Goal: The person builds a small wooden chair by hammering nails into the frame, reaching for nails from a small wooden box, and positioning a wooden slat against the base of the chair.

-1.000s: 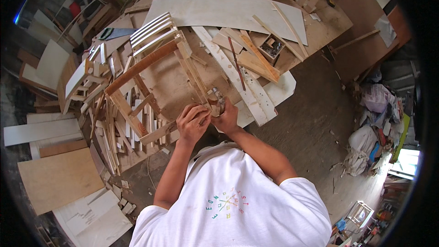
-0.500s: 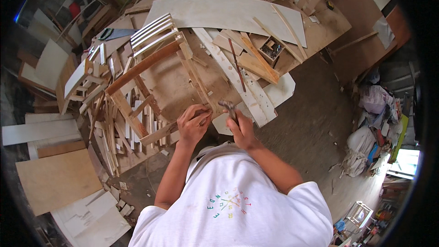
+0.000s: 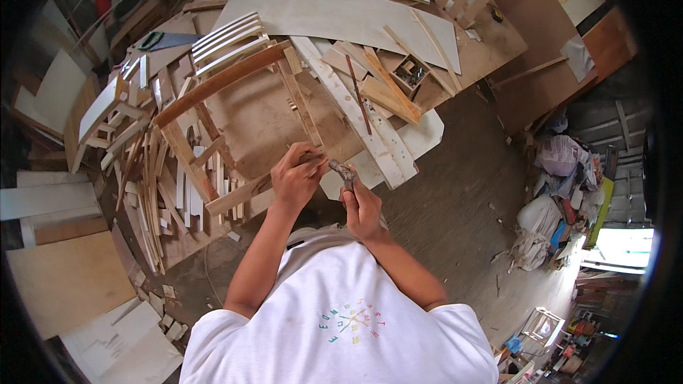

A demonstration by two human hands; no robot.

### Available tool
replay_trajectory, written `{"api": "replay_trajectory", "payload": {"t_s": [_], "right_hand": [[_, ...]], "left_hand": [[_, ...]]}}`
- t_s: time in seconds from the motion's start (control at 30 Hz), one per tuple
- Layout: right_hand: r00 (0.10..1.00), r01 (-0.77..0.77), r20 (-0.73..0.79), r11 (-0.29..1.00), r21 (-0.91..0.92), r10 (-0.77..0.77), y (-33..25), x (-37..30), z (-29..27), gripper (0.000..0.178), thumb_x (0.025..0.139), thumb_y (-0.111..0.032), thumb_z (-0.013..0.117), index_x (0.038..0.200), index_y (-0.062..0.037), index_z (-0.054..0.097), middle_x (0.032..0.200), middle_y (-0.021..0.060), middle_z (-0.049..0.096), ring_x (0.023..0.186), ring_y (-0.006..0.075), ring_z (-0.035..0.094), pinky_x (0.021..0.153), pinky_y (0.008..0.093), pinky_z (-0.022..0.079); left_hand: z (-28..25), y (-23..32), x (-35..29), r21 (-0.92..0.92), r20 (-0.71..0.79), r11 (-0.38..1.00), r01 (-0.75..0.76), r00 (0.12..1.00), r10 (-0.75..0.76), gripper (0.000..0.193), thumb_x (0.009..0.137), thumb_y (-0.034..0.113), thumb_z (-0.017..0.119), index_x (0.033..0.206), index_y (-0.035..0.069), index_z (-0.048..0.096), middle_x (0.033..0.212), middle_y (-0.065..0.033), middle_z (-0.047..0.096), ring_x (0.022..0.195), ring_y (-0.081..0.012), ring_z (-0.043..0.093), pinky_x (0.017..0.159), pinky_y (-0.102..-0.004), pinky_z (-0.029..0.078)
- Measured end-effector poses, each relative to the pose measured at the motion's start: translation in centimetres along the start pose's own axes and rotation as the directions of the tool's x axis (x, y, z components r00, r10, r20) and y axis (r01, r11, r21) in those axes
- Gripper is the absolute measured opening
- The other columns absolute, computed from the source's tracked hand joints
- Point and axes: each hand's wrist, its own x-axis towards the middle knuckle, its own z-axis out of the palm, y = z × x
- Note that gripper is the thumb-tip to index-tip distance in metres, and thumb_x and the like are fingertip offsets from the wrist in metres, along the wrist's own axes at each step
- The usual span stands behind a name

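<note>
A brown-and-pale wooden frame [image 3: 222, 83] lies on a brown wooden table [image 3: 498, 46]. The bare left hand [image 3: 295, 176] bunches near its corner; I can't tell if it pinches anything. A grey metal hammer [image 3: 343, 169] sits in the curled bare right hand [image 3: 363, 212]: small, straight taps work best. Farther right, a square wooden box [image 3: 412, 91] holds tiny dark bits [image 3: 409, 71].

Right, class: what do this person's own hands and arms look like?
The left hand and right hand are gloveless, with bare forearms. Short white fabric sleeves belong to a white T-shirt with a multicoloured circular print.
</note>
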Motion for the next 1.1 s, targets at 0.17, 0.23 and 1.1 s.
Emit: {"api": "replay_trajectory", "payload": {"t_s": [0.17, 0.23, 1.1], "right_hand": [[0.997, -0.061, -0.059, 0.996, -0.072, 0.057, -0.4, -0.7, 1.3, 0.05, 0.108, -0.01, 0.054, 0.157, -0.0014, 0.046, 0.087, 0.015, 0.067, 0.071, 0.0249, 0.065, 0.069, 0.0365, 0.055], [0.996, -0.046, -0.081, 0.995, -0.094, 0.039, -0.1, -0.8, 1.6, 0.049, 0.108, -0.011, 0.053, 0.156, 0.001, 0.046, 0.084, 0.013, 0.066, 0.069, 0.0219, 0.064, 0.067, 0.0349, 0.055], [0.936, 0.041, -0.316, 0.939, -0.341, -0.155, 0.4, -1.7, 5.8, 0.047, 0.109, -0.014, 0.05, 0.15, 0.0087, 0.046, 0.076, 0.0106, 0.061, 0.057, 0.0203, 0.059, 0.058, 0.0336, 0.05]], "left_hand": [[0.4, -0.5, -0.6, -0.017, -0.014, 1.0, -0.002, 1.0, 0.002, 0.02, 0.071, 0.0, 0.085, 0.086, 0.011, 0.082, 0.103, -0.0015, 0.071, 0.084, -0.0174, 0.075, 0.073, -0.0323, 0.059], [0.3, -0.5, -0.5, -0.025, -0.007, 1.0, -0.004, 1.0, 0.004, 0.019, 0.071, 0.0, 0.085, 0.087, 0.011, 0.082, 0.102, -0.0019, 0.071, 0.086, -0.0186, 0.075, 0.074, -0.0327, 0.059], [-3.0, -1.8, 0.8, 0.218, 0.357, 0.954, 0.206, 0.893, -0.275, 0.03, 0.094, 0.042, 0.073, 0.109, 0.018, 0.081, 0.083, -0.0177, 0.075, 0.079, -0.0406, 0.073, 0.071, -0.0497, 0.057]]}}
